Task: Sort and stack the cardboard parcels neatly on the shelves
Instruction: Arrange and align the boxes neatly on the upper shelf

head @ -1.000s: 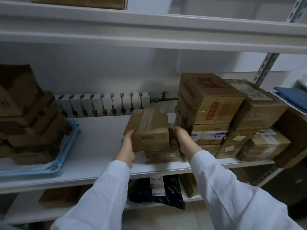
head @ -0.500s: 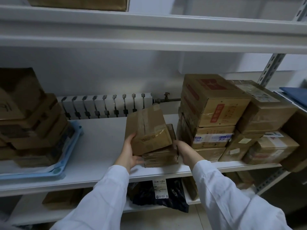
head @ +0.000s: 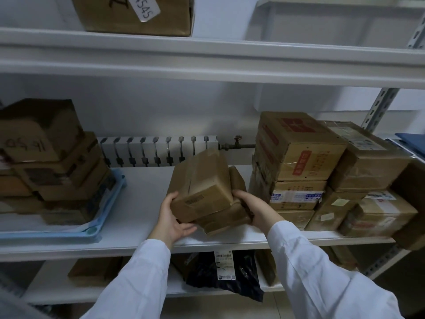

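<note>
**On the middle shelf, the top box tips out of square**

On the middle shelf (head: 142,203), between the blue tray (head: 99,229) of boxes at the left and the tall stack (head: 299,162) at the right, two small parcels sit near the front edge. A second ago the top box (head: 202,183) lay flat and square on the lower parcel (head: 227,217); now it is lifted at its near left corner and twisted, its far end leaning toward the radiator (head: 158,150) behind. The lower parcel has turned too, its near corner now poking over the shelf lip.

The left hand (head: 172,219) has dropped from the box's side to beneath it, palm up, fingers spread and only loosely curled under the near corner, thumb on the front face. The right hand (head: 250,206) has stayed at the right side, fingers wrapped round the edge where both parcels meet; I cannot tell which of the two they press.

My reading is that the pair is being picked up or re-seated, not yet stacked. With the grip this loose and the top box tilted, it could slide off leftward, so both hands need firmer purchase before anything moves toward the stack.
</note>
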Demonstrator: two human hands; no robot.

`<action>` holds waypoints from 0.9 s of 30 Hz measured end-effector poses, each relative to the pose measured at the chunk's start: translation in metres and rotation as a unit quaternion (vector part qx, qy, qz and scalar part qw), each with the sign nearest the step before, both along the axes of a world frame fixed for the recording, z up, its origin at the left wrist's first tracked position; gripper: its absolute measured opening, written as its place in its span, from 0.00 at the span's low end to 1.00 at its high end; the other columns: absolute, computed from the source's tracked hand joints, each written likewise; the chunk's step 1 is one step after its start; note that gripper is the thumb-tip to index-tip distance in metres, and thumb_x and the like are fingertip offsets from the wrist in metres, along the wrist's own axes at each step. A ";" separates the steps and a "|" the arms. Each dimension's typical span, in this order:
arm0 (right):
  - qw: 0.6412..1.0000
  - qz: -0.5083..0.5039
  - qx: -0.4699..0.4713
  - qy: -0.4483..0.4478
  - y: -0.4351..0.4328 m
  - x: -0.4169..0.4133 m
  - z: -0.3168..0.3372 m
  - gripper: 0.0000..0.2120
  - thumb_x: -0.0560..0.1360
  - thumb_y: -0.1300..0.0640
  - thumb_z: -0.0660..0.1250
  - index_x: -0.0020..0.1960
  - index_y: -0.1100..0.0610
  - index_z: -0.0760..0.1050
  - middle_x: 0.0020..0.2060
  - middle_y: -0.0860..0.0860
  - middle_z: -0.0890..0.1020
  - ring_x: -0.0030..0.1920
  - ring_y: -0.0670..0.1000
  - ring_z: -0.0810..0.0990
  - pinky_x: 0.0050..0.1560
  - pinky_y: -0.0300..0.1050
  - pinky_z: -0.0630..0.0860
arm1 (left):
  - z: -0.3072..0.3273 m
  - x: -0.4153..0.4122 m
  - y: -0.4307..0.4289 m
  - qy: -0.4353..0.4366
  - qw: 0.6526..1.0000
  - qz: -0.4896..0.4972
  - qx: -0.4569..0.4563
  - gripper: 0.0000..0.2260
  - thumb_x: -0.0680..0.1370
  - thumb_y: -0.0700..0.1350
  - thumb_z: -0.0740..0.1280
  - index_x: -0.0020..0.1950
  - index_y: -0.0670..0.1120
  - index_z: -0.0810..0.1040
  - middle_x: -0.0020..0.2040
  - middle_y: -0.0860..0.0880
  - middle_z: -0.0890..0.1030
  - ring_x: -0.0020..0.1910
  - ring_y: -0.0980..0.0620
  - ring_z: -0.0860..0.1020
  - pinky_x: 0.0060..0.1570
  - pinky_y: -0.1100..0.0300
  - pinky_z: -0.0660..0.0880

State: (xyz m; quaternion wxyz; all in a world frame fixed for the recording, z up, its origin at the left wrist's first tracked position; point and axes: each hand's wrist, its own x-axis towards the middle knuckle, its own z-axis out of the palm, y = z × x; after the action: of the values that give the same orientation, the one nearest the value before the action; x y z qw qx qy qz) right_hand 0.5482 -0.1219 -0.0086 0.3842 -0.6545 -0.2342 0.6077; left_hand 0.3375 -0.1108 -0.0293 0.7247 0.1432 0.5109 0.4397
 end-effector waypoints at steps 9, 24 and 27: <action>0.998 0.063 0.029 -0.010 -0.040 0.001 0.048 0.12 0.72 0.49 0.69 0.45 0.58 0.74 0.36 0.54 0.77 0.37 0.51 0.75 0.43 0.42 0.70 | 0.022 -0.010 -0.033 -0.080 0.994 0.021 0.069 0.13 0.74 0.55 0.63 0.52 0.47 0.75 0.58 0.40 0.76 0.59 0.35 0.73 0.65 0.39 0.65; 0.990 0.103 0.099 0.010 -0.081 0.024 0.075 0.18 0.69 0.57 0.67 0.58 0.60 0.76 0.49 0.58 0.80 0.48 0.56 0.77 0.58 0.49 0.70 | 0.073 -0.022 -0.111 -0.099 0.973 0.033 0.205 0.18 0.72 0.45 0.66 0.61 0.45 0.71 0.57 0.37 0.74 0.55 0.38 0.74 0.53 0.44 0.75; 0.981 0.111 0.158 0.026 -0.086 0.026 0.085 0.29 0.65 0.59 0.69 0.66 0.60 0.70 0.61 0.60 0.77 0.55 0.59 0.78 0.56 0.50 0.75 | 0.080 -0.023 -0.124 -0.115 0.962 0.024 0.248 0.28 0.60 0.45 0.75 0.58 0.44 0.72 0.52 0.39 0.76 0.52 0.39 0.76 0.49 0.44 0.78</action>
State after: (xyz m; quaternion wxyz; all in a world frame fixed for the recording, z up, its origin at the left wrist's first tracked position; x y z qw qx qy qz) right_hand 0.5742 -0.2077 0.0764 0.4193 -0.5390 -0.3882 0.6188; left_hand 0.3143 -0.2350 0.0505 0.7096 0.2543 0.3021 0.5836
